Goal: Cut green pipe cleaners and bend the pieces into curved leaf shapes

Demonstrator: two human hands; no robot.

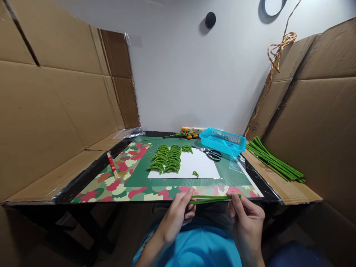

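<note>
My left hand point(179, 213) and my right hand point(244, 213) hold a few green pipe cleaners point(211, 199) stretched level between them, just off the table's front edge. Fingers of both hands are pinched round the ends. Beyond them, on a sheet of white paper point(191, 165), lie rows of curved green pipe-cleaner leaves point(172, 158). A small looped green piece point(195, 174) rests alone near the paper's front edge. Scissors point(213, 152) with black and white handles lie at the paper's back right.
A blue plastic basket point(222, 141) stands at the back right, beside orange flowers point(190, 132) on green stems. Straight green pipe cleaners point(275, 161) are piled on cardboard at right. Chopsticks in a red wrapper point(112, 165) lie left. Cardboard walls point(55, 100) flank the table.
</note>
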